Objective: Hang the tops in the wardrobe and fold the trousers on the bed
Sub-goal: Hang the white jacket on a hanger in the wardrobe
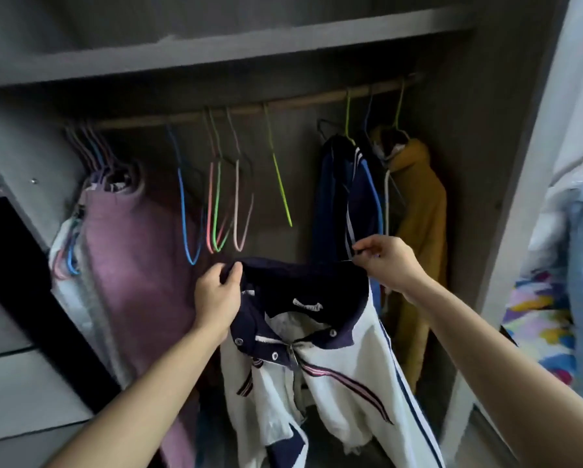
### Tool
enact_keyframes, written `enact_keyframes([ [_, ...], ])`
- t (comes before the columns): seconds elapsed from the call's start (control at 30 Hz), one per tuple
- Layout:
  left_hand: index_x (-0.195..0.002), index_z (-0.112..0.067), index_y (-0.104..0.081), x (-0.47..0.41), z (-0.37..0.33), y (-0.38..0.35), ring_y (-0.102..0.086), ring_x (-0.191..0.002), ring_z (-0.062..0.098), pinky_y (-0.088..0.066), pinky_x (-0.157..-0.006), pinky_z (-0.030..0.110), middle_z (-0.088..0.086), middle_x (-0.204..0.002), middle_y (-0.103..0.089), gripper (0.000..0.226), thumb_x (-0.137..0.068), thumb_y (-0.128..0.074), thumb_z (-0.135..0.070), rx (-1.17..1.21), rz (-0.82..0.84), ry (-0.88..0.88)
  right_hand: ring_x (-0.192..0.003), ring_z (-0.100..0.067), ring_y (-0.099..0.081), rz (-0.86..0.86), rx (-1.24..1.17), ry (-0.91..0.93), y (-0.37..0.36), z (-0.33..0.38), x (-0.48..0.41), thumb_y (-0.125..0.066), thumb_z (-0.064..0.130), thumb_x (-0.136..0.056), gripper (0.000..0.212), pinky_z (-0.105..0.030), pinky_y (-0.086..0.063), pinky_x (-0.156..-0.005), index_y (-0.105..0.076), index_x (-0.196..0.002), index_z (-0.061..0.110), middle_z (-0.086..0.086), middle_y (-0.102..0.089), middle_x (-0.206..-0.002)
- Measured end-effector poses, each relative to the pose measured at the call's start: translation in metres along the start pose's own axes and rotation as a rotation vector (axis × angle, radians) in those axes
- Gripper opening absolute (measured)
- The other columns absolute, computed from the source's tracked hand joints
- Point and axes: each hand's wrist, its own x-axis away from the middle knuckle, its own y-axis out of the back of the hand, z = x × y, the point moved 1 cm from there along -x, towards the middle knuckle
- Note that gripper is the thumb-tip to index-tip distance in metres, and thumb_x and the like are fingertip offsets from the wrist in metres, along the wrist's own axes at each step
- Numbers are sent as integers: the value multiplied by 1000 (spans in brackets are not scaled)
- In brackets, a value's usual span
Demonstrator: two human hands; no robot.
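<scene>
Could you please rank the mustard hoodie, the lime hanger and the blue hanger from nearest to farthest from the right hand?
1. Mustard hoodie, hanging just behind the right hand.
2. Lime hanger, mid-rail, to its left.
3. Blue hanger, farther left.
</scene>
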Motion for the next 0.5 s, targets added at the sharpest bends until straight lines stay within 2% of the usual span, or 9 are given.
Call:
enact_keyframes([
  [0.1, -78, -15, -64, -21, 7, 8, -57, -63, 0, -42, -58, 15, -3, -73, -66, 19, -94, -62, -25, -7, -12, -24, -75, -6, -63, -107, -153, 69, -22, 39, -23, -64, 33, -94, 11, -27, -50, -69, -72, -98, 28, 12, -69, -82],
  [0.2, -88, -13, -66, -40, 19, 12, -65, -78, 16, -50, -72, 34, 1, -80, -68, 15, -96, -60, -24, 9, 26, -1, -72, -9, -67, -190, -265, 165, -46, 89, -43, -60, 35, -96, 12, -33, -55, -70, -70, -98, 29, 9, -70, -80],
  [0.3, -81, -9, -60, -58, 34, 16, -62, -75, 26, -48, -72, 41, 5, -75, -65, 19, -96, -59, -22, -3, 21, 21, -70, -15, -73, -148, -432, 206, -75, 134, -59, -58, 28, -96, 19, -44, -62, -70, -67, -108, 19, 1, -73, -84],
  [0.37, -74, -10, -55, -67, 41, 18, -59, -67, 24, -46, -66, 38, 4, -67, -61, 23, -95, -59, -19, 14, -4, 49, -91, -21, -73, -67, -404, 200, -97, 158, -65, -57, 30, -97, 35, -48, -60, -83, -60, -127, 11, -5, -72, -106],
  [0.43, -75, -9, -56, -75, 47, 20, -59, -63, 21, -44, -62, 33, 5, -68, -62, 21, -94, -60, -18, 54, -19, 91, -118, -31, -62, 16, -188, 152, -117, 173, -72, -53, 37, -100, 52, -46, -49, -102, -47, -142, 6, -13, -63, -130],
  [0.5, -77, -8, -58, -82, 53, 23, -57, -61, 19, -43, -58, 32, 4, -68, -62, 19, -94, -59, -17, 89, -26, 127, -129, -32, -53, 134, -116, 20, -132, 181, -76, -52, 42, -100, 64, -42, -43, -109, -38, -148, 3, -17, -54, -141],
])
